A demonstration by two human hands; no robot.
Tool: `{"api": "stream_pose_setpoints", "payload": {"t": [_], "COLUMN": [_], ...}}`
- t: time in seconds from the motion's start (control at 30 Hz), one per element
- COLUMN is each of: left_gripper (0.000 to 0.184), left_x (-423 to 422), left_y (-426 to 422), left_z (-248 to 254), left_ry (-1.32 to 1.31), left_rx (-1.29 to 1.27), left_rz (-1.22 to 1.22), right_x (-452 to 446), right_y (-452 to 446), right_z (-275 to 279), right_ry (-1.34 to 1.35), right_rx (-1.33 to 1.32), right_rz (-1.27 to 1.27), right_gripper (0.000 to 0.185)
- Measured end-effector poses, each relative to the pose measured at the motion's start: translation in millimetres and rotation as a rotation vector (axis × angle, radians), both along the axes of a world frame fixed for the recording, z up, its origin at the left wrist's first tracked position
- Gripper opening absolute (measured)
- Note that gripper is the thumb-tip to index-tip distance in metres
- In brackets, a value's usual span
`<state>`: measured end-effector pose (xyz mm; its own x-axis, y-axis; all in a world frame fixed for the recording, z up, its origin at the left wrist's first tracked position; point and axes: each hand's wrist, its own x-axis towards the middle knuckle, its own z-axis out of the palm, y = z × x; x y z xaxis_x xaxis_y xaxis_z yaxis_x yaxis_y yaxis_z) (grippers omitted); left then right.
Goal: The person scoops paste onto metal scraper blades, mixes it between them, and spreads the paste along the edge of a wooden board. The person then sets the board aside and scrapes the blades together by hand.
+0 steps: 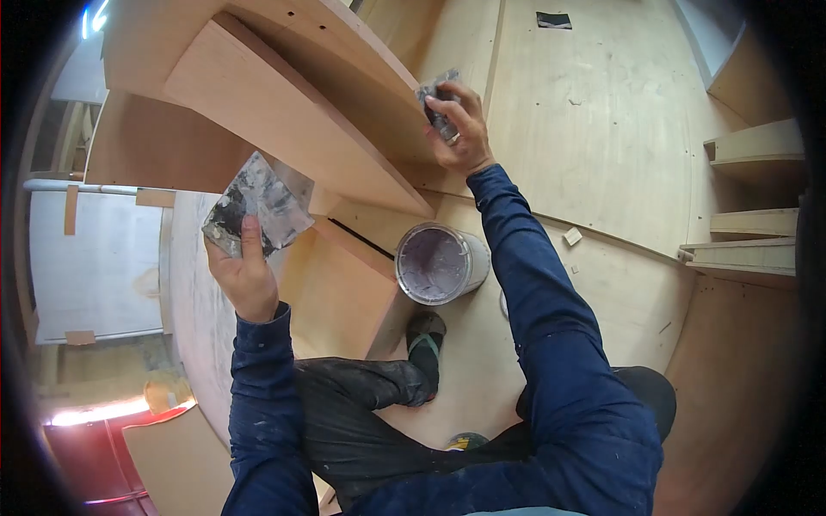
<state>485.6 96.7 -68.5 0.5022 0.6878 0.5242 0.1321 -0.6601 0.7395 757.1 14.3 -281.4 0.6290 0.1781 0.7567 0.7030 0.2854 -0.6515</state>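
My left hand [245, 273] is closed around a flat, square filler spreader [262, 206] smeared with grey and dark paste, its thumb pressed on the face. Farther off, my right hand [463, 129] grips a second smeared filler spreader [441, 99], held beside the upper end of a plywood panel [292, 112]. Whether that spreader touches the wood I cannot tell. Between and below the hands stands a clear plastic bucket [471, 262] with greyish-purple filler [434, 267] inside; neither hand touches it.
Pale plywood flooring [594, 129] stretches away ahead, with a small wood offcut [573, 236] on it. Wooden shelves [753, 185] line the right side. My foot in a sandal [425, 344] rests close to the bucket, beside a low wooden box [335, 284].
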Motion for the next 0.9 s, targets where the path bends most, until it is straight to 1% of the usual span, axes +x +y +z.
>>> {"api": "stream_pose_setpoints", "payload": {"t": [0.07, 0.13, 0.2, 0.23, 0.27, 0.3, 0.33, 0.4, 0.43, 0.47, 0.53, 0.6, 0.67, 0.7, 0.73, 0.77, 0.8, 0.83, 0.87, 0.9], "left_gripper": [0.03, 0.029, 0.036, 0.036, 0.033, 0.029, 0.029, 0.03, 0.03, 0.029, 0.029, 0.029, 0.029, 0.029, 0.029, 0.028, 0.028, 0.027, 0.027, 0.028], "left_x": [1.2, 1.3, -2.5, -0.2, 3.4, 4.0, 2.0, 2.4, 3.7, 5.0, 5.4, 4.1, 5.4, 6.5, 5.7, 2.9, 0.2, -4.8, -8.1, -12.0], "left_y": [-0.1, 2.5, 7.0, 6.1, 4.5, 3.1, 2.7, 4.4, 3.1, 0.2, -4.8, -9.8, -15.4, -16.9, -15.6, -12.2, -9.3, -6.2, -4.7, -3.0], "left_z": [0.6, 1.4, 0.4, 0.8, 2.2, 2.1, 0.6, -0.9, -0.4, 0.8, 4.9, 9.4, 12.7, 12.8, 11.1, 8.7, 8.7, 15.3, 17.0, 19.0], "left_ry": [-0.012, -0.029, 0.042, 0.04, 0.04, 0.042, 0.043, 0.06, 0.057, 0.032, 0.002, 0.051, 0.023, -0.005, -0.017, -0.042, -0.069, 0.326, 0.318, 0.034], "left_rx": [-0.017, -0.034, -0.026, -0.028, 0.013, 0.053, 0.05, 0.03, 0.031, -0.02, -0.07, -0.096, -0.118, -0.134, -0.131, -0.186, -0.239, 0.526, 0.528, 0.071], "left_rz": [-0.014, -0.028, -0.039, -0.04, -0.02, 0.003, 0.007, 0.009, 0.007, -0.019, -0.033, 0.018, -0.007, -0.039, -0.022, -0.035, -0.047, 0.092, 0.12, 0.062], "right_x": [-3.2, -5.2, -2.9, 1.3, 5.6, 10.0, 14.1, 25.7, 25.7, 24.1, 14.6, 2.7, -4.3, -11.0, -15.4, -20.2, -21.9, -14.0, -18.7, -16.8], "right_y": [3.5, -4.7, -19.5, -30.4, -38.1, -43.6, -45.6, -50.1, -53.2, -55.0, -58.8, -59.9, -60.8, -66.3, -67.0, -67.0, -76.7, -88.8, -99.8, -108.0], "right_z": [-13.7, -26.8, -34.0, -29.5, -24.4, -14.7, -14.2, -10.4, -6.7, -2.8, 10.7, 13.8, 11.4, 15.5, 17.9, 19.9, 12.3, 13.2, 29.9, 36.8], "right_ry": [0.014, -0.153, -0.166, -0.055, 0.059, 0.181, 0.182, 0.258, 0.192, 0.187, 0.067, 0.08, 0.275, 0.306, 0.413, 0.523, 0.603, 0.704, 0.887, 0.828], "right_rx": [0.013, -0.034, -0.07, -0.089, -0.107, -0.029, -0.033, 0.002, -0.048, -0.048, -0.078, -0.093, 0.13, 0.169, 0.328, 0.487, 0.509, 1.083, 0.961, 0.95], "right_rz": [0.022, 0.001, 0.003, 0.097, 0.192, 0.234, 0.238, 0.469, 0.436, 0.437, 0.357, 0.333, 0.441, 0.427, 0.439, 0.456, 0.429, 0.756, 0.402, 0.263], "right_gripper": [0.048, 0.05, 0.048, 0.046, 0.045, 0.042, 0.042, 0.042, 0.043, 0.043, 0.043, 0.044, 0.047, 0.047, 0.047, 0.047, 0.047, 0.052, 0.059, 0.061]}}
